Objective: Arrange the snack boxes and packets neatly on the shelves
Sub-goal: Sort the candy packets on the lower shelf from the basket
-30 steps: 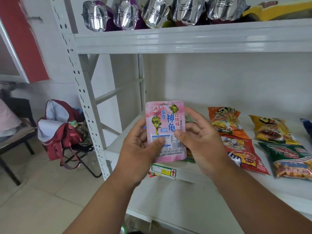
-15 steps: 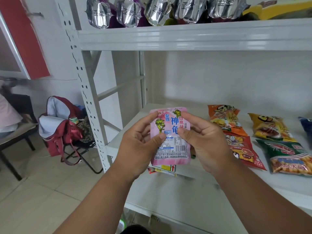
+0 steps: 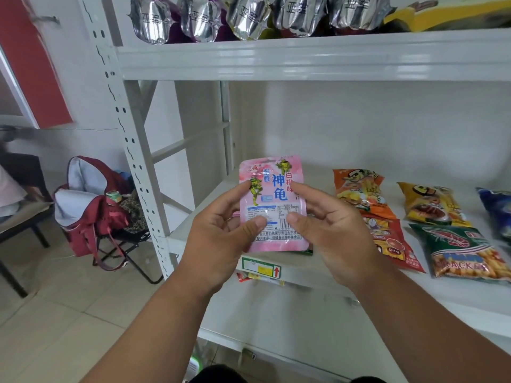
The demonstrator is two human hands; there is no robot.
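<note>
In the head view, at the centre of the frame, the left hand [image 3: 221, 233] and the right hand [image 3: 329, 230] both pinch a pink snack packet [image 3: 272, 203], thumbs on its printed front and fingers behind, holding it upright in front of the white middle shelf [image 3: 345, 288]. To the right, lying flat on that shelf, are an orange packet [image 3: 359, 192], a red packet [image 3: 392, 244], a yellow packet [image 3: 434, 205] and a green cracker packet [image 3: 464, 252]. Along the top of the frame silver foil packets [image 3: 246, 17] stand in a row on the upper shelf [image 3: 304, 56], and at the left a red bag [image 3: 91, 205] sits on a folding stool.
</note>
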